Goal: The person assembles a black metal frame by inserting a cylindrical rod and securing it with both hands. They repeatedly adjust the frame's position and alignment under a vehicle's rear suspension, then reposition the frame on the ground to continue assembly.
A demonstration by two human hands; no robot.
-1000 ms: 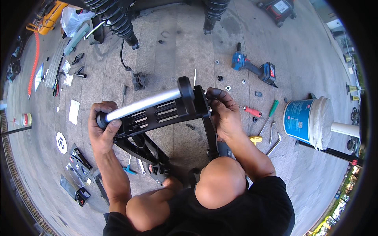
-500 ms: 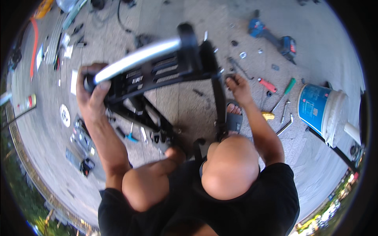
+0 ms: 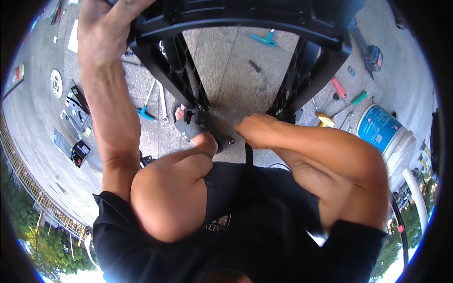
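Note:
A large black two-legged frame (image 3: 240, 20) stands tilted over me, its upper part cut off by the top edge. Its two latticed legs, left leg (image 3: 177, 70) and right leg (image 3: 295, 70), reach down toward the ground. My left hand (image 3: 106, 26) is closed round the frame's upper left corner, with some fingertips out of view. Low between my knees, my right hand (image 3: 257, 130) is curled closed beside the foot of the right leg. A black strap (image 3: 248, 153) runs down just below it; whether the fingers hold it is hidden.
On the left lie a teal T-handle wrench (image 3: 145, 113), a spanner (image 3: 163, 101) and a round disc (image 3: 56, 84). Another teal T-handle tool (image 3: 264, 39) lies ahead. At right are a cordless power tool (image 3: 373, 57), red and green screwdrivers (image 3: 359, 97) and a blue-and-white bucket (image 3: 380, 125).
The frame has come closer and higher in view, its silver bar now out of sight. My left hand moved up with it. My right hand moved from the right side in between my knees.

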